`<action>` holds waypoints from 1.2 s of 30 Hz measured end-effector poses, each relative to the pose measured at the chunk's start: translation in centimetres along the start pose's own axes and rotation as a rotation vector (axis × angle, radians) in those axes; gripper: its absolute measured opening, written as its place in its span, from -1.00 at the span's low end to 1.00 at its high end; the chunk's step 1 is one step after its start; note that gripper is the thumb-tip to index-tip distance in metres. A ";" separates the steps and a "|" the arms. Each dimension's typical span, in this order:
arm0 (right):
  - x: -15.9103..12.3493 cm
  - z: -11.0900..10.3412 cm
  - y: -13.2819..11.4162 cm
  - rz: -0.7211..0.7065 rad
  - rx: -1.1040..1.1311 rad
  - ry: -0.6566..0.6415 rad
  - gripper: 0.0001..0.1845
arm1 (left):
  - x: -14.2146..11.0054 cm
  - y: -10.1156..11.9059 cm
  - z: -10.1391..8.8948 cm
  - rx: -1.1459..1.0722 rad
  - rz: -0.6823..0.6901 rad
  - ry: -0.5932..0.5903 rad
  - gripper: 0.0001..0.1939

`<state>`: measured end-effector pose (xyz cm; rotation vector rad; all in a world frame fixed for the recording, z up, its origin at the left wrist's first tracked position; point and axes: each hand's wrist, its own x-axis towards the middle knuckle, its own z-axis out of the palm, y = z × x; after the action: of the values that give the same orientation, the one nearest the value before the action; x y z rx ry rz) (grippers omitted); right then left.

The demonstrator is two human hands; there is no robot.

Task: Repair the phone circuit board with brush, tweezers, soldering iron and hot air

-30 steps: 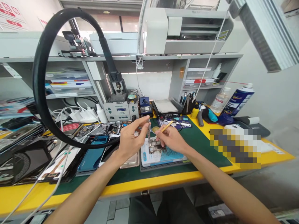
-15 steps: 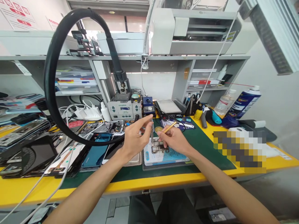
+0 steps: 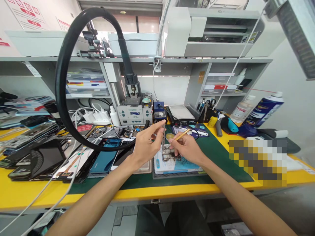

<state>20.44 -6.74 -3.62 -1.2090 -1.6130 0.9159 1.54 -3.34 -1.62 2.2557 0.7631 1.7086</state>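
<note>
Just left of the bench's middle, my left hand [image 3: 147, 141] pinches a slim grey metal tool [image 3: 163, 140] between thumb and index finger. The tool stands nearly upright, its lower end at the left part of a phone circuit board [image 3: 168, 157]. My right hand [image 3: 188, 149] grips a gold pen-shaped tool [image 3: 184, 134] like a pen, its thin tip pointing down and left over the board. Fingers of that hand hide the board's right part. Under the board lies a blue-and-white pad [image 3: 162, 166]. A small round yellowish tin [image 3: 169, 136] sits behind the hands.
Phones and parts, including a blue phone back [image 3: 104, 160], crowd the left. A thick black hose [image 3: 60, 78] loops above them from a rework station [image 3: 135, 114]. Behind stands a heating plate [image 3: 182, 112]. A spray can [image 3: 264, 108] and clear bottle [image 3: 242, 109] are at right.
The whole view has shifted, with the bench sliding rightward in the picture. Both hands keep nearly the same grip and place over the board.
</note>
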 end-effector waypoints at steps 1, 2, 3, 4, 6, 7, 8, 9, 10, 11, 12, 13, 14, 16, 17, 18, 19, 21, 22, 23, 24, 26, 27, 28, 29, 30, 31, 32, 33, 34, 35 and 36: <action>0.0 0.0 0.0 -0.005 -0.008 0.000 -0.65 | 0.0 0.0 0.0 -0.009 -0.010 -0.005 -0.67; -0.1 -0.1 -0.1 -0.011 -0.010 -0.001 -0.66 | 0.0 0.1 -0.1 -0.018 -0.021 -0.012 -0.67; -0.1 -0.1 0.0 -0.019 -0.007 0.002 -0.67 | 0.0 0.1 -0.1 -0.024 -0.033 -0.019 -0.67; -0.1 -0.1 0.0 -0.027 -0.002 0.005 -0.67 | 0.1 0.1 -0.1 -0.028 -0.048 -0.025 -0.68; -0.1 -0.1 0.0 -0.036 0.006 0.015 -0.68 | 0.1 0.0 -0.2 -0.046 -0.086 -0.036 -0.69; -0.1 -0.1 0.0 -0.036 0.008 0.020 -0.68 | 0.1 -0.1 -0.2 -0.063 -0.107 -0.042 -0.69; -0.1 -0.1 0.1 -0.032 0.006 0.023 -0.68 | 0.1 -0.3 -0.3 -0.081 -0.127 -0.046 -0.69; -0.1 -0.1 0.1 -0.027 0.002 0.027 -0.68 | 0.1 -0.4 -0.3 -0.098 -0.143 -0.050 -0.69; -0.1 -0.1 0.0 -0.024 -0.002 0.027 -0.68 | 0.1 -0.6 -0.3 -0.112 -0.155 -0.054 -0.69; -0.1 -0.1 0.0 -0.023 -0.005 0.028 -0.68 | 0.1 -0.7 -0.3 -0.121 -0.164 -0.058 -0.69; -0.1 -0.1 0.0 -0.024 -0.007 0.026 -0.69 | 0.2 -0.8 -0.4 -0.125 -0.171 -0.062 -0.69; -0.1 -0.1 0.0 -0.025 -0.007 0.026 -0.69 | 0.2 -0.9 -0.4 -0.128 -0.178 -0.065 -0.69; -0.1 -0.1 -0.1 -0.027 -0.005 0.024 -0.69 | 0.2 -1.0 -0.4 -0.134 -0.182 -0.068 -0.69; -0.2 -0.1 -0.1 -0.029 0.000 0.018 -0.69 | 0.2 -1.1 -0.4 -0.148 -0.185 -0.070 -0.69; -0.2 -0.1 -0.2 -0.031 -0.001 0.012 -0.68 | 0.2 -1.2 -0.3 -0.154 -0.186 -0.070 -0.69; -0.3 -0.1 -0.2 -0.035 -0.003 0.003 -0.68 | 0.2 -1.2 -0.3 -0.160 -0.186 -0.070 -0.69; -0.3 -0.1 -0.3 -0.043 -0.010 -0.008 -0.67 | 0.1 -1.2 -0.3 -0.162 -0.187 -0.072 -0.69; -0.4 -0.1 -0.5 -0.058 -0.036 -0.032 -0.64 | 0.1 -1.3 -0.2 -0.162 -0.191 -0.078 -0.68; -0.4 -0.1 -0.6 -0.061 -0.050 -0.041 -0.63 | 0.1 -1.3 -0.2 -0.162 -0.193 -0.079 -0.67; -0.4 -0.1 -0.6 -0.061 -0.063 -0.047 -0.61 | 0.1 -1.3 -0.2 -0.163 -0.195 -0.081 -0.67; -0.4 -0.1 -0.7 -0.056 -0.073 -0.049 -0.60 | 0.1 -1.3 -0.2 -0.163 -0.198 -0.081 -0.67; -0.4 -0.1 -0.7 -0.044 -0.085 -0.043 -0.59 | 0.1 -1.2 -0.2 -0.159 -0.201 -0.081 -0.66; -0.4 -0.1 -0.7 -0.043 -0.091 -0.041 -0.59 | 0.2 -1.1 -0.3 -0.154 -0.201 -0.083 -0.66; -0.4 -0.1 -0.6 -0.047 -0.097 -0.039 -0.59 | 0.2 -1.0 -0.3 -0.149 -0.201 -0.085 -0.66; -0.4 -0.1 -0.6 -0.054 -0.101 -0.041 -0.58 | 0.2 -1.0 -0.3 -0.147 -0.199 -0.087 -0.66; -0.3 -0.1 -0.6 -0.062 -0.104 -0.045 -0.58 | 0.2 -0.9 -0.4 -0.147 -0.198 -0.087 -0.66; -0.3 -0.1 -0.5 -0.068 -0.103 -0.051 -0.57 | 0.2 -0.9 -0.4 -0.151 -0.197 -0.088 -0.66; -0.3 -0.1 -0.5 -0.071 -0.099 -0.055 -0.57 | 0.2 -0.9 -0.4 -0.157 -0.197 -0.088 -0.66; -0.3 -0.1 -0.5 -0.070 -0.093 -0.055 -0.57 | 0.2 -0.9 -0.4 -0.162 -0.197 -0.090 -0.66; -0.3 -0.1 -0.5 -0.066 -0.087 -0.054 -0.57 | 0.1 -1.0 -0.4 -0.165 -0.196 -0.092 -0.65; -0.3 -0.1 -0.5 -0.062 -0.084 -0.052 -0.56 | 0.1 -1.0 -0.3 -0.167 -0.196 -0.093 -0.65; -0.3 0.0 -0.5 -0.061 -0.083 -0.047 -0.56 | 0.1 -1.1 -0.3 -0.168 -0.197 -0.093 -0.65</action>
<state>20.36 -7.15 -3.18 -1.1956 -1.7310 0.8524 0.98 -2.43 -1.97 2.0581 0.7621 1.5075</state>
